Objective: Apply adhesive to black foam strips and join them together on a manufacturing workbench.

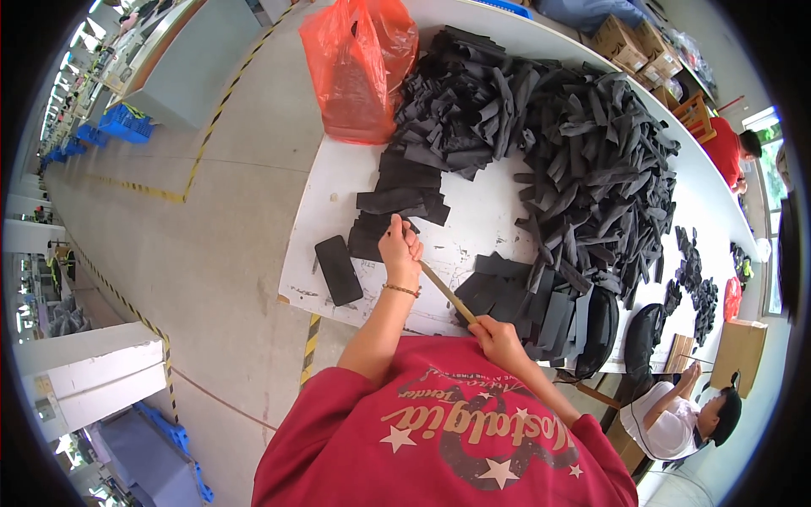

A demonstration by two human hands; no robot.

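Your red shirt (507, 384), printed with pale stars and lettering, lies closest to the head camera, against the near edge of the white surface (498, 220). Your right hand (497, 340), just past the shirt front, is closed around the lower end of a slim tan strip (448, 291). That strip slants up and left over the surface to your left hand (400, 247), whose fingers are bent in; you cannot tell from this view whether they grip its upper end. A beaded bracelet (401, 290) circles your left wrist.

Just beyond your left hand are overlapping black pieces (390, 203), and to its left lies a dark, flat rectangular object (339, 270) with rounded corners. Right of the strip, more flat dark pieces (498, 287) are spread out. Farther back, you have a black heap (460, 101) beside a red plastic bag (359, 84), and a larger black heap (604, 169) to the right.

Well to your right, near a cardboard box (737, 355), sits a co-worker in a white top (663, 414); another person in red (721, 152) is at the far side.
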